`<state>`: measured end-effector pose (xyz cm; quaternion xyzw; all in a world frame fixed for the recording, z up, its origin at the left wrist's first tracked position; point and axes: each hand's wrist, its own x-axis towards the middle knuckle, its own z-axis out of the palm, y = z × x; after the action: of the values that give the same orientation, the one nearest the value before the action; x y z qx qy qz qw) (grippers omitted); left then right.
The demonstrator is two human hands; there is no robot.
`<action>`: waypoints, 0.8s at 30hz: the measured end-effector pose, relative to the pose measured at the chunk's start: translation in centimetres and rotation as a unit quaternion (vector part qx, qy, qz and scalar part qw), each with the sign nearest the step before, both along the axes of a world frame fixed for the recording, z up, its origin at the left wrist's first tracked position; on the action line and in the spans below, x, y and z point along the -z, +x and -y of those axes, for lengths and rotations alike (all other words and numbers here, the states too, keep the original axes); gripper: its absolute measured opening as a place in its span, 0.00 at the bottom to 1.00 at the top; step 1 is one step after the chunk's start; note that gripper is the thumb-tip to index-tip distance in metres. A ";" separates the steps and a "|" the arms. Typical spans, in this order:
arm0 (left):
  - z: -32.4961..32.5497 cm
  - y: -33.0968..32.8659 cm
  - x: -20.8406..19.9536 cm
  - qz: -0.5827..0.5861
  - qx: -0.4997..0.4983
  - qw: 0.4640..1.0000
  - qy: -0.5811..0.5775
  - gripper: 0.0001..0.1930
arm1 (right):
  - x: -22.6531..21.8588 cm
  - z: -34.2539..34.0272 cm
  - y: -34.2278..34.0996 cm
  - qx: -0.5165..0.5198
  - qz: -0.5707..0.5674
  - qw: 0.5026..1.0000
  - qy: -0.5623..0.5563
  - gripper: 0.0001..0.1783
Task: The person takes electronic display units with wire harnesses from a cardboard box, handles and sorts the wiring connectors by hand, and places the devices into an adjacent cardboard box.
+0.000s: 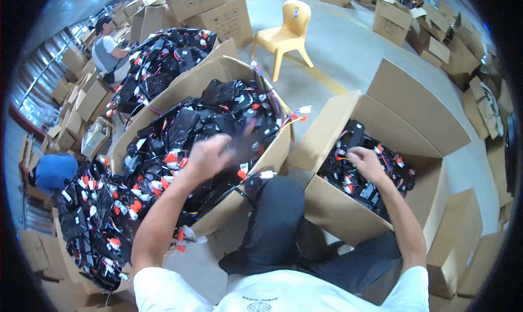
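White T-shirt nearest, bottom edge; dark-trousered knee above it, between two cartons. Left hand is mid-frame over the big carton, fingers bent; a blurred black unit sits just right of its fingertips. Gripped or not: can't tell. Long axis too smeared to call. Left hand is clearly nearer to it than the right. Right hand is over the smaller carton, right of centre, fingers curled, thumb close in; can't tell if it pinches a wire. Wired unit just above that hand lies roughly up-down in frame. Between hands: big carton's right wall, smaller carton's raised left flap; loose connectors poke over the rim. Yellow chair upper centre, well apart. Co-worker upper left, beside another heap.
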<state>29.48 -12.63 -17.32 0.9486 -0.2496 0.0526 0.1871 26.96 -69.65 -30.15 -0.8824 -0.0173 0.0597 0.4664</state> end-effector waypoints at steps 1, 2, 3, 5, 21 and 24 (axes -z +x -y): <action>1.3 1.0 -2.4 -0.027 -0.088 0.992 -0.084 0.20 | -3.4 -2.3 -1.0 -0.013 0.031 0.999 0.014 0.22; 1.3 1.9 -5.4 0.088 -0.046 0.984 -0.151 0.21 | -6.8 -4.7 -1.7 -0.030 0.068 0.997 0.030 0.22; 3.7 2.0 -8.7 -0.038 -0.153 0.939 -0.306 0.20 | -9.9 -6.1 -2.9 -0.038 0.099 0.994 0.040 0.23; 5.6 0.9 -15.6 -0.149 -0.088 0.878 -0.446 0.22 | -15.7 -10.2 -4.5 -0.038 0.186 0.980 0.064 0.35; -8.5 6.0 -1.6 -0.322 0.032 0.930 0.174 0.58 | -21.4 -12.5 -9.1 0.149 0.168 0.959 0.175 0.27; -8.2 5.0 -1.4 -0.230 0.067 0.952 0.191 0.58 | -22.8 -8.9 -12.3 0.157 0.119 0.961 0.196 0.31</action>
<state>34.45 -4.41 -15.95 0.9341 -0.2680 -0.2286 0.0579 14.67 -60.75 -7.34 -0.7658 0.0545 -0.1242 0.6286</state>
